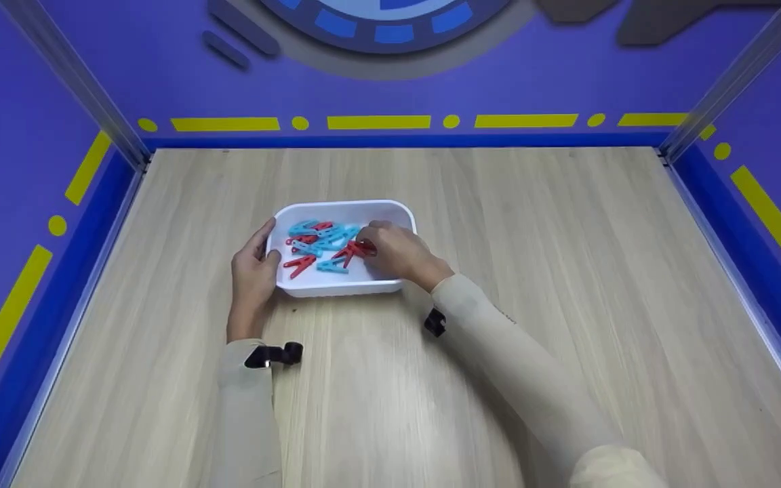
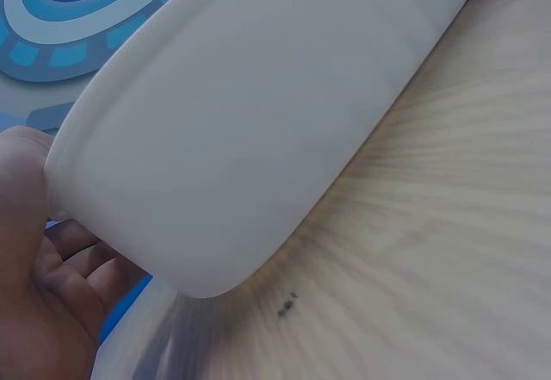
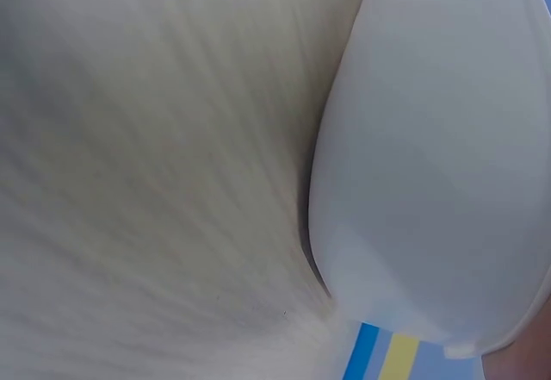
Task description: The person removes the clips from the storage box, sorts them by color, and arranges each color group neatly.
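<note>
White tray (image 1: pixel 337 290) is placed on the wood-grain surface (image 1: pixel 567 271), left of centre; red clips (image 1: pixel 299 265) and light-blue clips (image 1: pixel 332 266) are scattered loose inside, colours mixed, some overlapping. Tray is gripped at its left end by the left hand (image 1: pixel 253 274), rim held by thumb and fingers. Right hand (image 1: pixel 401 254) is lowered into the tray's right part, fingers bent down at a red clip (image 1: pixel 348 253); whether it is pinched or only touched cannot be told, fingertips hidden. Both wrist views are largely taken up by tray wall and surface; no clips shown there. Progress: tray is steadied, clips are reached, all visible clips are contained in the tray. No clip is seen raised above the rim; how much is left cannot be judged firmly.
</note>
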Demonstrator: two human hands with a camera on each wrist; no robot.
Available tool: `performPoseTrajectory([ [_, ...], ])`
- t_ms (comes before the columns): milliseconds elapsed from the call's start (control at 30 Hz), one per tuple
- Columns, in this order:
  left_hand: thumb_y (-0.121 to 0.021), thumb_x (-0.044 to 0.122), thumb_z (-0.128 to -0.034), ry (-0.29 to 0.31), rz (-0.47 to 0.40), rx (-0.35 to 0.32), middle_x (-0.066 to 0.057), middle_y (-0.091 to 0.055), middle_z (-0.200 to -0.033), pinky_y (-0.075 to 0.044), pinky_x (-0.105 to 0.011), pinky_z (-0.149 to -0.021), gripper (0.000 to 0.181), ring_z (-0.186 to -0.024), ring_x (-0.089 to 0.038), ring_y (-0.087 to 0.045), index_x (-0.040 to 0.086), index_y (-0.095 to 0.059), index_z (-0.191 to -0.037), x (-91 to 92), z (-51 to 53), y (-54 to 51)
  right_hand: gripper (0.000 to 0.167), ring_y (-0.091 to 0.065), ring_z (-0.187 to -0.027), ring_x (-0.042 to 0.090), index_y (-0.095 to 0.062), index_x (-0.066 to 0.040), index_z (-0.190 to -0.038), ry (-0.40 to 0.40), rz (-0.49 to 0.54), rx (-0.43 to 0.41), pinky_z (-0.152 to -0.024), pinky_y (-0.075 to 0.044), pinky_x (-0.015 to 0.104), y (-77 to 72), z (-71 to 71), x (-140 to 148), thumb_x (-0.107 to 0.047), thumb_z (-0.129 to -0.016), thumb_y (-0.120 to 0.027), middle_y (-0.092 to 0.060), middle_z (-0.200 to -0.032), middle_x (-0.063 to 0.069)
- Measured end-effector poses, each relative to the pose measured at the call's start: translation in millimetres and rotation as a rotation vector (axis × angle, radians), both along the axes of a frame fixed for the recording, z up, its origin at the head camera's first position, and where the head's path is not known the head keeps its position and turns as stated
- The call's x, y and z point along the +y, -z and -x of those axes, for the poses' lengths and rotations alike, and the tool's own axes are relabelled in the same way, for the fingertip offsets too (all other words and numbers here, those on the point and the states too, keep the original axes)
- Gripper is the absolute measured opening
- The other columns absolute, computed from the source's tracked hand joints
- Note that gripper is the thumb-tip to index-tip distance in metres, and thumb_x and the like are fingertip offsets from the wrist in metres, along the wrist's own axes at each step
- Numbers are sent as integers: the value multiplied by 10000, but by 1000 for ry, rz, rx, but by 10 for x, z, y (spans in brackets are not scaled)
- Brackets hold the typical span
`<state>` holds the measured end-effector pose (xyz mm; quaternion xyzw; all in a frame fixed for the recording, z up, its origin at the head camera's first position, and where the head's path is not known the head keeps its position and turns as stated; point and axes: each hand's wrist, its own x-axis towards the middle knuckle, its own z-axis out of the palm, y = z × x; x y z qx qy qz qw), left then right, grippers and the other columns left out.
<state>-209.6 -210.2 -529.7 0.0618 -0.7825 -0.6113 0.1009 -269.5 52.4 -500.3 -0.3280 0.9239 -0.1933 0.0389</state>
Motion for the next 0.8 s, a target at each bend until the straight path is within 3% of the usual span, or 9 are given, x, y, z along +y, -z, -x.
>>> performPoseTrajectory([
  [800, -503, -92, -1046, 1, -2, 8, -68, -443, -1652, -291, -351, -1256, 558, -1557, -197, -335, 53, -491, -1585, 1, -5, -2, 278, -657, -994, 217, -756, -49, -1270, 5, 32, 3, -965, -582, 342, 4, -6, -1, -88, -994, -745, -722, -1140, 88],
])
